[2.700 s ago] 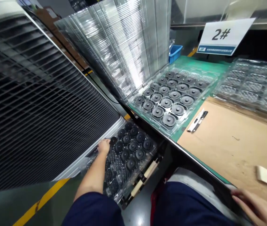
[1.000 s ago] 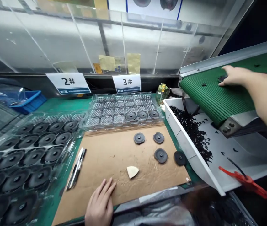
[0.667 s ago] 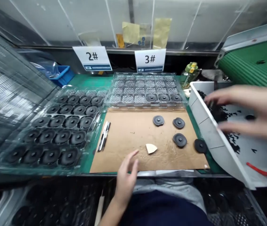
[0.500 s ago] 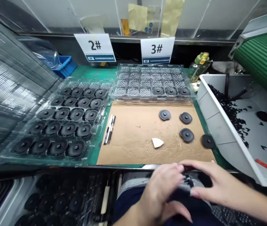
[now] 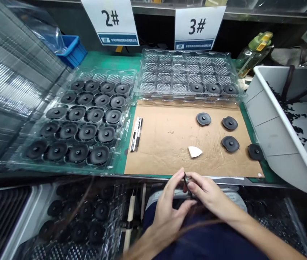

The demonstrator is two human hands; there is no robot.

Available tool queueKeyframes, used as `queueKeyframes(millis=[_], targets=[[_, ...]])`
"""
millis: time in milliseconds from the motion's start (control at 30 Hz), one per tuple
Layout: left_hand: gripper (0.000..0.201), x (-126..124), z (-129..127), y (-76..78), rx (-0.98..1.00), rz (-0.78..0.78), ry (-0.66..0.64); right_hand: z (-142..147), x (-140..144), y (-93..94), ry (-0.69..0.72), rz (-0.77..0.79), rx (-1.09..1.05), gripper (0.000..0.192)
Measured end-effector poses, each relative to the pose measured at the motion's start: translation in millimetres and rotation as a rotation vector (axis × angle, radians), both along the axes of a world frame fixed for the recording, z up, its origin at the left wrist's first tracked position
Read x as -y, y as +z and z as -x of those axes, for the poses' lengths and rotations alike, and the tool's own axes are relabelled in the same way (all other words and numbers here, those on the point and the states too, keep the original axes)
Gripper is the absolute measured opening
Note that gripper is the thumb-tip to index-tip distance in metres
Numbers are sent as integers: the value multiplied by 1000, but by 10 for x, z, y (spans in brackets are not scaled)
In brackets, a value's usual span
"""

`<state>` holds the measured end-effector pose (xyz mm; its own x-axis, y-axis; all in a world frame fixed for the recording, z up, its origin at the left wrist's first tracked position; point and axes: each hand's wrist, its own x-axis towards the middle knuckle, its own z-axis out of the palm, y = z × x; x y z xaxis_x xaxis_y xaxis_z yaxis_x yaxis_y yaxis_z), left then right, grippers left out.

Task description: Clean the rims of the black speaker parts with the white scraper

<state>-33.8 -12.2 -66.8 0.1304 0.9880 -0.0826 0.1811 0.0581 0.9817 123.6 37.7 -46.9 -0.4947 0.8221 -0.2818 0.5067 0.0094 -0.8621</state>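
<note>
Both hands are right at the front edge of the bench, over the person's lap: the left hand (image 5: pixel 169 202) and the right hand (image 5: pixel 210 195) meet fingertip to fingertip and pinch a small black disc (image 5: pixel 186 181) between them, turned edge-on so I can't make out much of it. Just past the fingers there's the brown cardboard mat (image 5: pixel 166 144) lying on the green bench top, with a little white wedge-shaped scrap (image 5: pixel 194 151) close to the hands. Right of that, three loose black discs (image 5: pixel 230 143) sit on the cardboard, and a fourth one (image 5: pixel 255 152) is half off its right edge, near the white bin (image 5: pixel 272 126) that's got black trimmings scattered in it. On the left edge of the cardboard there's a metal tweezers-looking tool (image 5: pixel 136 133). Left of that is a clear blister tray (image 5: pixel 61 164) pretty much packed with the same discs, only the far row looks bare. Behind the mat sits another clear tray (image 5: pixel 169 72), mostly bare pockets, three discs in its near row on the right. At the back stand the 2# sign (image 5: pixel 110 21) and the 3# sign (image 5: pixel 198 27), plus a blue bin (image 5: pixel 72 48) on the left.
</note>
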Motion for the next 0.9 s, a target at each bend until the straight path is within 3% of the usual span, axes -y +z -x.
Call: queueKeyframes(millis=[100,233,300,400,467,567,700,800,900], targets=[[60,-31,84,13,293,209,139,32,-207,-5,17,-49,83,33],[63,-95,201,5,831,443,203,-118,-513,-220,-252,-211,305,43],[64,-119,245,6,999,503,211,-163,-561,-372,-329,-270,354,42],[65,-145,269,37,1102,539,235,-117,-433,-545,-258,-296,294,29],[65,-159,259,77,1110,539,261,-54,-298,-563,-179,-293,225,23],[67,-179,213,146,1098,540,283,-1,-198,-364,-141,-274,159,22],[73,-205,102,204,1032,518,317,60,-229,215,-213,-336,42,26],[67,-208,29,221,941,518,314,159,-187,534,-93,-508,-64,28],[64,-195,-13,232,912,496,295,217,-126,616,56,-487,-107,25]])
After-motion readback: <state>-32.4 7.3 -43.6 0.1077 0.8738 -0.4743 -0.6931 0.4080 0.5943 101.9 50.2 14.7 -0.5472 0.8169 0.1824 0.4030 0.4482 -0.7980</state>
